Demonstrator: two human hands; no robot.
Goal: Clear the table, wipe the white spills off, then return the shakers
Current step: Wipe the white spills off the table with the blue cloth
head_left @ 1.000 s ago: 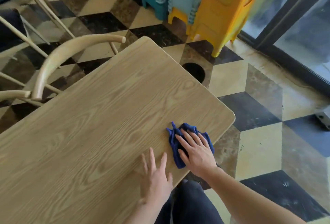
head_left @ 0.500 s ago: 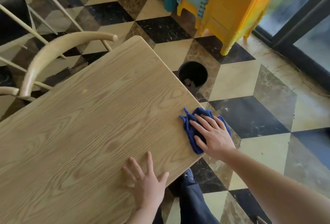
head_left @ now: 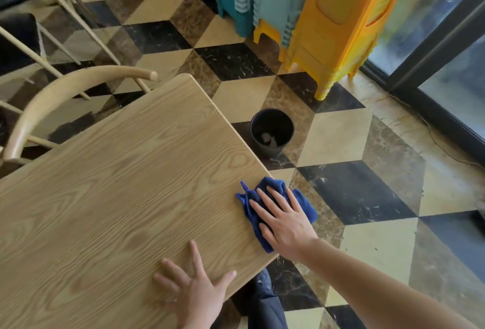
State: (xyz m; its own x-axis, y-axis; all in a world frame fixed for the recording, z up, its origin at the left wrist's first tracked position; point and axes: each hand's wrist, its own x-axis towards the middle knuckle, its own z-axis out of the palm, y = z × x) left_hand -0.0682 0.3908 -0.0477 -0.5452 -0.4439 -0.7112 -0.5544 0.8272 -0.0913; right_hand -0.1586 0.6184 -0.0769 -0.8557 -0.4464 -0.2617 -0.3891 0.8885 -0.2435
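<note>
A light wooden table (head_left: pixel 118 184) fills the left half of the head view. At its right edge lies a crumpled blue cloth (head_left: pixel 273 187), partly hanging past the edge. My right hand (head_left: pixel 282 219) presses flat on the cloth with straight fingers. My left hand (head_left: pixel 195 293) rests flat on the tabletop near the front edge, fingers spread. No shakers and no white spills show on the visible wood.
A dark round bin (head_left: pixel 272 131) stands on the tiled floor just beyond the table's right edge. Stacked yellow and teal plastic stools (head_left: pixel 328 21) stand further back. A wooden chair's curved back (head_left: pixel 52 100) is at the table's left side. A glass door (head_left: pixel 446 61) is at right.
My right hand has slid the blue cloth to the table's right edge, so part of it overhangs. The left hand stays flat on the table. The bin came fully into view.
</note>
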